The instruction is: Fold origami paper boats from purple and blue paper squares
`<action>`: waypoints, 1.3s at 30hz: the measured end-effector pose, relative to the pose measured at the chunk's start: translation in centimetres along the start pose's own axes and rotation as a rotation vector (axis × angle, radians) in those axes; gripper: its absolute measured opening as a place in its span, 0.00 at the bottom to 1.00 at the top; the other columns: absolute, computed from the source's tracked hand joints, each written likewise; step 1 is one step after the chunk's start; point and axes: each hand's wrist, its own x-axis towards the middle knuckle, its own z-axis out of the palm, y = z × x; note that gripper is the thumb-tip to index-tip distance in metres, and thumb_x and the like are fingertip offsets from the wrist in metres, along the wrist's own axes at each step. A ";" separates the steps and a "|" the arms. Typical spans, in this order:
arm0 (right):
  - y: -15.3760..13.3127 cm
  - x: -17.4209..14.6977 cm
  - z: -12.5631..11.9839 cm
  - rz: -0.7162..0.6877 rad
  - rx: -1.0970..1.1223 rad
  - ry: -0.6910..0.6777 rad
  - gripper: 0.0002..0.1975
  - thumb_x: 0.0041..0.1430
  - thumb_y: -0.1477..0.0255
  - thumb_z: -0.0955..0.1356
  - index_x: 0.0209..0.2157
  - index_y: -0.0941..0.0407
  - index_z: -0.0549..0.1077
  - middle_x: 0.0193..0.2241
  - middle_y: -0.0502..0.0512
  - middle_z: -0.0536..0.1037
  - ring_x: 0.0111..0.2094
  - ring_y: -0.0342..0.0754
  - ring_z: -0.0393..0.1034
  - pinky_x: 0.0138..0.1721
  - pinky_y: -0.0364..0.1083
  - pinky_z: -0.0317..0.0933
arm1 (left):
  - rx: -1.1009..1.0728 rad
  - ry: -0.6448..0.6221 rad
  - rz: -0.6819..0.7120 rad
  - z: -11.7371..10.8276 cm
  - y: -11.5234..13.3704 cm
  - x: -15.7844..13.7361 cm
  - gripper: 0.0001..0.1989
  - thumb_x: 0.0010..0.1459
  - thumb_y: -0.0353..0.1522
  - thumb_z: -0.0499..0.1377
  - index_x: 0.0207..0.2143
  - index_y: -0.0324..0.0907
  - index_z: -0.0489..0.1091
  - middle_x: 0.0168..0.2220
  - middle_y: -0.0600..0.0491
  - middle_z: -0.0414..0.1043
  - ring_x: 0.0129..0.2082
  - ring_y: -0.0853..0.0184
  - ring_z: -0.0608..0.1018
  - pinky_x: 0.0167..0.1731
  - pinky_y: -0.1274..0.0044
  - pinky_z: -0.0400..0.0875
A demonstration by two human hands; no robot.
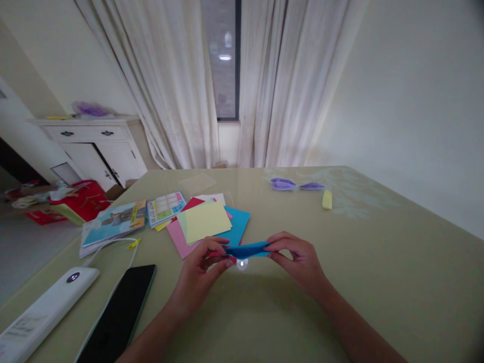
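Observation:
A folded piece of blue paper [247, 250] is stretched between my two hands above the table. My left hand [202, 269] pinches its left end between thumb and fingers. The right end is gripped by my right hand [297, 254] in the same way. Just beyond my left hand lies a loose pile of coloured paper sheets, with a pale yellow sheet [206, 222] on top, a blue sheet [239, 224] at the right and a pink sheet [180, 241] at the left. Part of the pile is hidden behind my hands.
Folded purple paper pieces [283, 184] and a small folded yellow piece [327, 200] lie toward the table's far side. On the left are booklets [113, 224], a white power strip [49, 307] with a cable, and a black phone [119, 310]. A white cabinet [94, 146] stands behind.

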 end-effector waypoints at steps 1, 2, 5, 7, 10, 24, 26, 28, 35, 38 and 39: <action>-0.1 0.0 0.0 -0.047 -0.019 0.003 0.04 0.62 0.67 0.78 0.39 0.47 0.88 0.39 0.58 0.86 0.39 0.53 0.82 0.44 0.52 0.76 | -0.003 -0.005 -0.006 0.0 0.1 0.0 0.11 0.60 0.38 0.72 0.38 0.43 0.76 0.52 0.44 0.79 0.52 0.56 0.84 0.50 0.66 0.84; -0.1 -0.1 -0.1 -0.088 -0.032 0.008 0.04 0.63 0.68 0.77 0.40 0.47 0.89 0.39 0.58 0.87 0.39 0.53 0.82 0.43 0.51 0.76 | -0.001 -0.011 -0.007 0.1 0.1 -0.1 0.11 0.61 0.39 0.72 0.40 0.43 0.77 0.52 0.44 0.79 0.53 0.56 0.83 0.50 0.66 0.84; -0.2 -0.1 0.0 -0.130 -0.020 0.011 0.06 0.63 0.70 0.78 0.41 0.46 0.89 0.40 0.58 0.87 0.40 0.52 0.83 0.43 0.50 0.77 | 0.035 -0.035 0.013 0.2 0.0 -0.2 0.10 0.65 0.41 0.69 0.44 0.45 0.81 0.51 0.45 0.80 0.52 0.56 0.84 0.48 0.67 0.85; -0.3 -0.2 0.0 -0.121 -0.004 0.011 0.06 0.62 0.68 0.79 0.41 0.46 0.89 0.40 0.58 0.87 0.41 0.53 0.83 0.44 0.50 0.77 | 0.057 -0.038 0.016 0.2 0.1 -0.3 0.11 0.66 0.41 0.67 0.46 0.47 0.83 0.49 0.46 0.81 0.50 0.57 0.84 0.47 0.68 0.85; -0.4 -0.3 0.0 -0.084 0.024 0.009 0.07 0.59 0.64 0.81 0.40 0.46 0.89 0.42 0.60 0.86 0.42 0.54 0.82 0.45 0.51 0.77 | 0.024 -0.009 0.017 0.2 0.2 -0.5 0.14 0.63 0.41 0.71 0.49 0.48 0.83 0.51 0.46 0.81 0.50 0.57 0.85 0.50 0.67 0.85; -0.5 -0.3 -0.1 0.005 0.068 -0.040 0.08 0.61 0.59 0.79 0.35 0.49 0.88 0.47 0.61 0.83 0.46 0.56 0.79 0.45 0.52 0.75 | -0.023 0.050 0.078 0.2 0.8 -0.7 0.15 0.55 0.37 0.77 0.46 0.51 0.85 0.51 0.47 0.81 0.52 0.56 0.84 0.48 0.70 0.86; -0.6 -0.3 0.0 0.020 0.093 -0.040 0.10 0.63 0.59 0.78 0.34 0.50 0.87 0.46 0.62 0.83 0.45 0.56 0.79 0.44 0.51 0.76 | 0.001 0.069 0.071 0.3 0.8 -0.7 0.15 0.55 0.38 0.77 0.46 0.50 0.85 0.51 0.46 0.81 0.51 0.56 0.85 0.47 0.69 0.86; -0.8 -0.3 0.1 0.039 0.121 -0.039 0.10 0.64 0.60 0.77 0.34 0.51 0.86 0.46 0.61 0.83 0.44 0.54 0.79 0.43 0.49 0.75 | 0.029 0.085 0.069 0.4 0.7 -0.7 0.16 0.54 0.39 0.76 0.45 0.50 0.85 0.51 0.46 0.80 0.50 0.56 0.85 0.45 0.69 0.87; -0.9 -0.6 0.4 0.106 0.190 -0.054 0.11 0.66 0.61 0.75 0.33 0.52 0.82 0.41 0.57 0.81 0.37 0.50 0.76 0.36 0.46 0.71 | 0.064 0.106 0.036 0.7 0.3 -0.8 0.10 0.64 0.41 0.69 0.44 0.48 0.85 0.50 0.46 0.80 0.45 0.57 0.86 0.37 0.70 0.89; -0.8 -0.6 0.6 0.157 0.180 -0.030 0.13 0.64 0.57 0.75 0.34 0.52 0.80 0.39 0.56 0.80 0.34 0.49 0.73 0.32 0.44 0.69 | 0.116 0.098 0.077 0.8 0.6 -0.7 0.09 0.65 0.40 0.67 0.41 0.47 0.86 0.46 0.46 0.81 0.44 0.59 0.86 0.37 0.72 0.88; -0.8 -0.6 0.6 0.171 0.174 -0.026 0.13 0.64 0.56 0.75 0.36 0.52 0.80 0.39 0.56 0.80 0.34 0.49 0.73 0.33 0.44 0.69 | 0.147 0.099 0.096 0.8 0.7 -0.7 0.09 0.65 0.40 0.67 0.41 0.47 0.86 0.46 0.47 0.82 0.44 0.59 0.86 0.38 0.73 0.87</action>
